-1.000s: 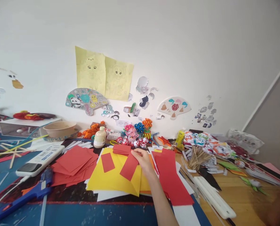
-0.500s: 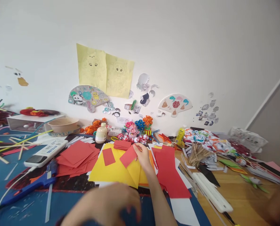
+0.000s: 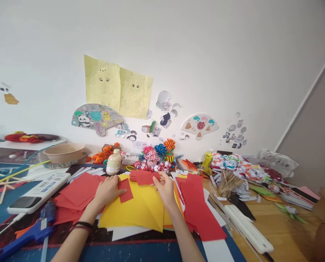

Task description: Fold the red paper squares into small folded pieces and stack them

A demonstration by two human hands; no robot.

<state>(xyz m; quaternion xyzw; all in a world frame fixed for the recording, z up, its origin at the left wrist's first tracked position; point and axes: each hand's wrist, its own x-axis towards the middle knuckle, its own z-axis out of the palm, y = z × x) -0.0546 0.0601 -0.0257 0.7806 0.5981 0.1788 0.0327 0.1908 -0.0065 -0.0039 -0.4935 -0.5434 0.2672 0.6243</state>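
Hands sorting cut red paper on a yellow sheet

The big yellow paper sheet (image 3: 140, 211) lies flat; few pieces sit on it, piles remain either side. The left hand (image 3: 107, 191), fingers loosely spread, presses the small red paper rectangle (image 3: 125, 190); the right hand (image 3: 165, 187) pinches the far stack of red paper strips (image 3: 144, 177).

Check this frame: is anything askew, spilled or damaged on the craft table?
Nothing spilled or visibly damaged. The red paper squares lie fanned askew rather than stacked. The left hand rests on a small red rectangle; the right hand touches folded red strips on the yellow sheet.
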